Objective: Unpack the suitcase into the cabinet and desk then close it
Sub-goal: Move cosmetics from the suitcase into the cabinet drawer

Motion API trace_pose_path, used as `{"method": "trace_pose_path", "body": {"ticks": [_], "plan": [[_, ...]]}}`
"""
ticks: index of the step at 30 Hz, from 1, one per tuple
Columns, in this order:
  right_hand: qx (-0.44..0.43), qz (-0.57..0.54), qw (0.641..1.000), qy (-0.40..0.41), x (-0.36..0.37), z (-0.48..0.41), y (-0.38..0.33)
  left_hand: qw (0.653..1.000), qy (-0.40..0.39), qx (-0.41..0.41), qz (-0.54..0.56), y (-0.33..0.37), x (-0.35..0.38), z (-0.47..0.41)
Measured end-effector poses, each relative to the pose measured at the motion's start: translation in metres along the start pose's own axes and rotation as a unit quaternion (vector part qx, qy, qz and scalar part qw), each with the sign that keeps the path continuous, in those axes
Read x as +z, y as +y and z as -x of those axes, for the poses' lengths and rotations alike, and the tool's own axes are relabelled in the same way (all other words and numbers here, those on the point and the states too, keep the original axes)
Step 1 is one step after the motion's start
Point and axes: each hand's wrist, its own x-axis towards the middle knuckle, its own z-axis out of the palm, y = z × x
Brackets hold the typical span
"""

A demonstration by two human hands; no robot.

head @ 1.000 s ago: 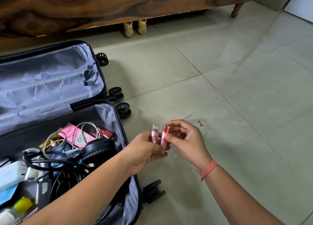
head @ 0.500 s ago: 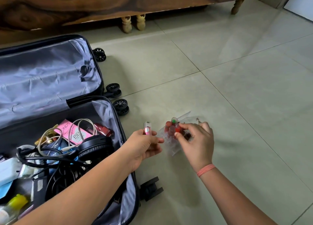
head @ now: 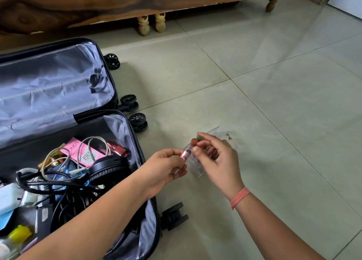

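I'm bringing my left hand (head: 164,167), pinching the pink tube (head: 185,154), back to the clear pouch (head: 225,136) gripped in my right hand (head: 219,158); unpacking is pausing.

Forearms converge; left hand (head: 166,167) pinches a pink tube (head: 185,155), right hand (head: 219,158) pinches a clear pouch (head: 198,170).

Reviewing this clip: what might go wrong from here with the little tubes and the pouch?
1. The left hand pinches the pink tube only at its fingertips above the tiled floor; it may slip and roll away.
2. The right hand holds the clear pouch and the capped tubes together, so one could drop out.
3. Cables tangle over the headphones in the suitcase and may drag items out.
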Motion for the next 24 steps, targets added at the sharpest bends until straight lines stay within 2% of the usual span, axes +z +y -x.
{"method": "trace_pose_path", "body": {"ticks": [2,4,9,16,20,22,24], "plan": [[0.039,-0.033,0.997,-0.052,-0.001,-0.001,-0.005,1.000,-0.010,0.009,0.006,0.000,0.002,0.001],[0.060,-0.036,0.996,-0.057,-0.003,-0.003,-0.004,1.000,-0.013,0.015,0.011,0.002,0.004,0.003],[0.125,-0.144,0.980,-0.064,-0.008,-0.001,-0.002,0.999,0.005,0.022,0.029,0.003,0.005,0.001],[0.148,-0.225,0.962,-0.044,0.000,0.008,-0.006,0.993,0.043,-0.017,0.109,0.004,0.010,-0.006],[0.188,-0.285,0.940,-0.012,-0.008,0.007,-0.004,0.990,0.063,-0.021,0.124,0.003,0.015,-0.007],[0.200,-0.282,0.938,0.020,-0.018,0.003,0.002,0.991,0.083,-0.021,0.100,0.002,0.018,-0.008],[0.173,-0.221,0.958,0.050,-0.024,0.002,0.010,0.991,0.118,-0.015,0.067,-0.001,0.018,-0.011]]}}
